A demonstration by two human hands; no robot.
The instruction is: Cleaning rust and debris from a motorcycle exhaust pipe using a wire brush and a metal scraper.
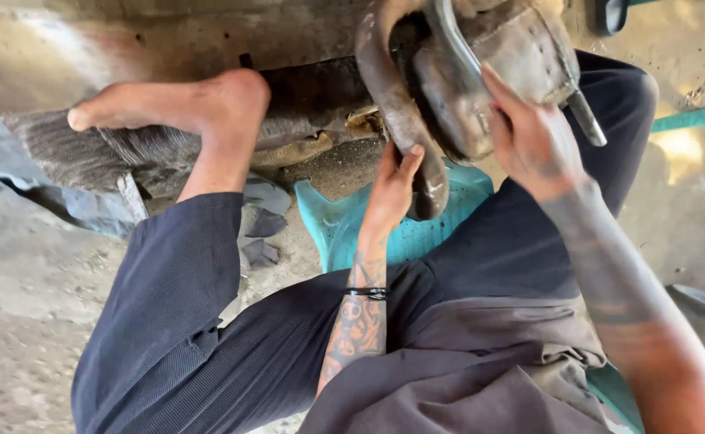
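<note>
Dark trousers point(208, 321) are filling the bottom of the view, the person sitting low on a teal plastic stool point(344, 225) with knees spread and one bare foot point(184, 108) bracing against a grimy tyre point(127, 149) ahead.

Reaching up between the knees, the left hand point(393, 189) is resting its fingertips and thumb on the lower end of a curved rusty brake shoe point(397, 112). Its grip is lying loosely against the metal, fingers partly together; whether it is actually clamping the shoe I cannot tell. A black wristband point(366, 292) is sitting on the tattooed forearm below it.

The right hand point(533, 141) is pressing on the dirty metal hub assembly point(497, 64), its fingers curling toward the hub face; they are lying on it, but a closed hold is not showing. A shiny metal bar point(453, 40) is running up and away from just above this grip, and a short stud point(587, 120) is sticking out beside the back of the hand.

The brake shoe is lying directly above and ahead of the left grip, its long axis arcing upward and curving over toward the right grip. The left hand is the nearer one to the shoe's free lower end; the right hand is sitting just beside the shoe's upper middle, across the hub.
</note>
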